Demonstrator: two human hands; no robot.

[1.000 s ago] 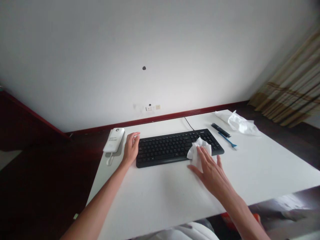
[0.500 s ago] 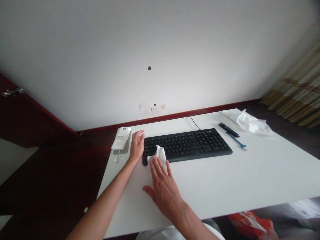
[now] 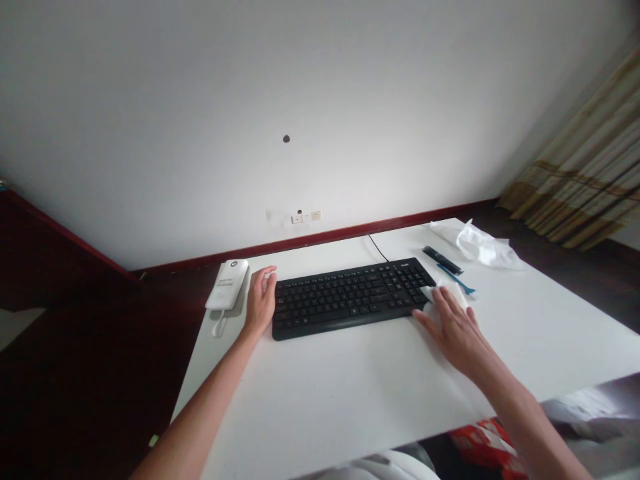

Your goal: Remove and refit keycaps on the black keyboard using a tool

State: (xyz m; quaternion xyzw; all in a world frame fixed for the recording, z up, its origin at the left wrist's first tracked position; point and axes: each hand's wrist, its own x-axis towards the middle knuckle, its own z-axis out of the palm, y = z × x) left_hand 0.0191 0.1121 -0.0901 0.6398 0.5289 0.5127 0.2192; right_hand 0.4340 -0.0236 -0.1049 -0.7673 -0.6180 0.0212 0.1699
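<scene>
A black keyboard (image 3: pixel 350 297) lies on the white table (image 3: pixel 340 393). My left hand (image 3: pixel 259 303) rests against its left end, fingers extended and a little apart, gripping nothing. At the right end, my right hand (image 3: pixel 453 327) presses a white tissue (image 3: pixel 457 291) against the keyboard's front right corner. Its fingers lie over the tissue and hide part of it. Just beyond that tissue is a blue brush (image 3: pixel 453 271), partly covered at its near end.
Left of my left hand sits a white power bank (image 3: pixel 227 285) with a strap loop. A black strip-shaped object (image 3: pixel 443 260) lies right of the keyboard, near a crumpled white plastic bag (image 3: pixel 475 243). The keyboard's cable (image 3: pixel 379 247) runs off the far table edge toward the wall.
My right hand has slid the tissue from the keyboard's front left corner to its right end. My left hand has stayed at the left end. The view has shifted slightly right.
</scene>
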